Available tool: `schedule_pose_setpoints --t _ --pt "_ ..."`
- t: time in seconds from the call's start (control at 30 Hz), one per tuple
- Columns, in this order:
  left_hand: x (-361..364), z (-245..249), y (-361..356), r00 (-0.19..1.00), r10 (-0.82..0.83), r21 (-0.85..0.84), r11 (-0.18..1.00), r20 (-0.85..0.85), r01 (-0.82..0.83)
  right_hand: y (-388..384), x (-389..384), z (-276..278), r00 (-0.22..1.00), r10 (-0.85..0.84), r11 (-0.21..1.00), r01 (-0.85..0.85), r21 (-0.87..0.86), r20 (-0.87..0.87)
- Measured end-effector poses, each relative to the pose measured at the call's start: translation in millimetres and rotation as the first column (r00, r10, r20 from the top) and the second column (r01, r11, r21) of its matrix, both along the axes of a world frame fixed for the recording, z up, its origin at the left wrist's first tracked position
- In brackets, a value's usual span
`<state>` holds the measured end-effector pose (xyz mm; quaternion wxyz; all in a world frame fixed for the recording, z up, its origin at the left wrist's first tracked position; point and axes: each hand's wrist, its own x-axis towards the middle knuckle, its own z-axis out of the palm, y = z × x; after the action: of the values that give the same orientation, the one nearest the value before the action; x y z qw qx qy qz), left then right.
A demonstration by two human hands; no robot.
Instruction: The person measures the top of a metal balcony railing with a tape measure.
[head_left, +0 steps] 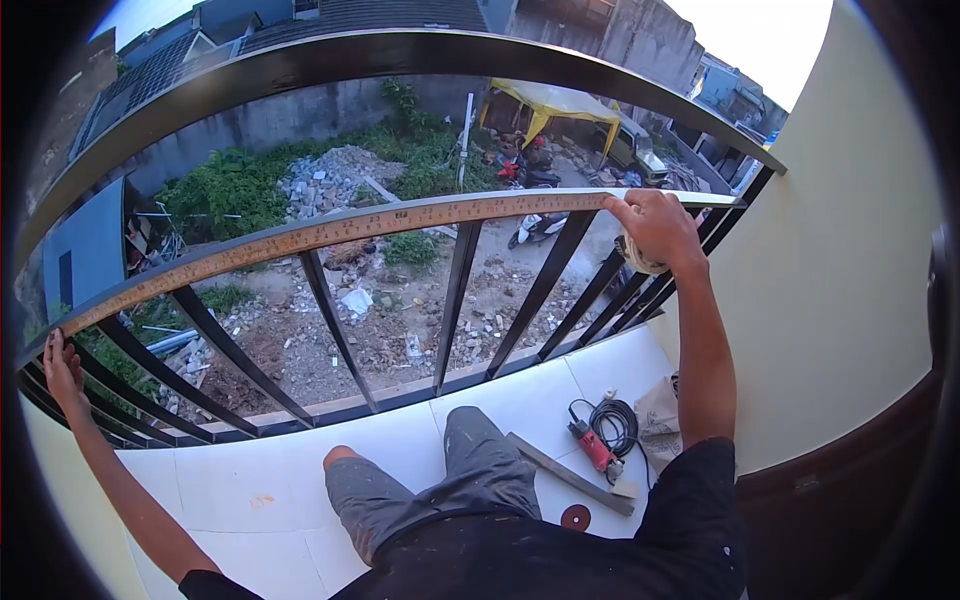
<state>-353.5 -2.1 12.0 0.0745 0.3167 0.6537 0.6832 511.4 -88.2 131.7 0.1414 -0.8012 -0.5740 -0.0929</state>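
Observation:
A long orange-brown measuring tape [330, 232] is stretched along the lower horizontal rail of a black metal railing [380, 60]. At the far left, my left hand [65, 377] pinches the tape's end against the rail. My right hand [655, 228] is closed over the rail at the right, its fingers wrapped round the tape there. A pale roll-like object [640, 258] shows under my right palm; its details are partly hidden.
On the white tiled floor [240, 490] lie a red angle grinder [596, 447] with a coiled black cable, a metal bar [570, 474], a cutting disc [576, 517] and a brown bag [658, 420]. A cream wall rises at the right. Beyond the railing are rubble and motorbikes.

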Motion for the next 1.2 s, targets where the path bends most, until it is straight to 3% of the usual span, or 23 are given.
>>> schedule_pose_setpoints --t 0.33,0.4,0.57,0.7,0.73,0.8,0.87,0.9,0.93,1.0,1.13,1.2 --pt "5.7 3.1 -0.4 1.000 0.005 0.046 0.999 0.028 -0.006 -3.1 -1.2 0.9 1.000 -0.015 1.000 0.014 -0.002 -0.016" --pt "12.7 11.0 -6.0 0.991 -0.047 0.026 0.999 0.126 0.044 -3.3 -5.9 1.2 0.999 -0.034 0.999 0.034 0.012 -0.006" --pt "82.8 40.4 -29.9 0.985 -0.045 0.062 0.997 0.166 0.035 -4.4 -9.4 -1.2 0.998 0.069 0.993 -0.070 0.099 0.006" --pt "88.4 41.8 -32.0 0.976 -0.033 0.156 0.988 0.217 -0.001 13.6 16.7 -15.1 0.991 0.135 0.984 -0.135 0.117 0.010" --pt "94.5 46.9 -36.1 0.970 -0.027 0.126 0.992 0.243 -0.004 15.3 24.2 -23.9 0.983 0.179 0.960 -0.185 0.212 0.045" --pt "87.7 43.3 -33.5 0.963 -0.081 0.173 0.984 0.257 0.037 21.9 46.1 -31.7 0.964 0.263 0.941 -0.252 0.226 -0.021" --pt "85.2 40.2 -32.3 0.955 -0.090 0.187 0.982 0.281 0.037 20.7 46.4 -39.3 0.935 0.350 0.860 -0.348 0.373 0.064" --pt "87.2 40.5 -32.9 0.945 -0.134 0.254 0.966 0.298 0.057 13.2 46.7 -15.6 0.971 0.178 0.982 -0.185 -0.027 -0.161" --pt "87.2 40.4 -33.6 0.933 -0.181 0.319 0.945 0.310 0.078 5.8 44.5 -19.0 0.954 0.287 0.957 -0.281 0.073 -0.091" --pt "82.4 35.0 -33.0 0.919 -0.225 0.355 0.929 0.324 0.102 -0.3 64.8 -21.8 0.942 0.280 0.960 -0.278 0.039 -0.186" --pt "85.2 26.7 -35.8 0.861 -0.384 0.519 0.837 0.335 0.171 -28.0 45.5 -9.2 0.920 0.377 0.923 -0.382 -0.035 -0.105" --pt "88.4 22.6 -34.8 0.853 -0.407 0.614 0.777 0.326 0.137 -33.4 19.6 14.2 0.913 0.326 0.789 -0.405 -0.461 -0.244"
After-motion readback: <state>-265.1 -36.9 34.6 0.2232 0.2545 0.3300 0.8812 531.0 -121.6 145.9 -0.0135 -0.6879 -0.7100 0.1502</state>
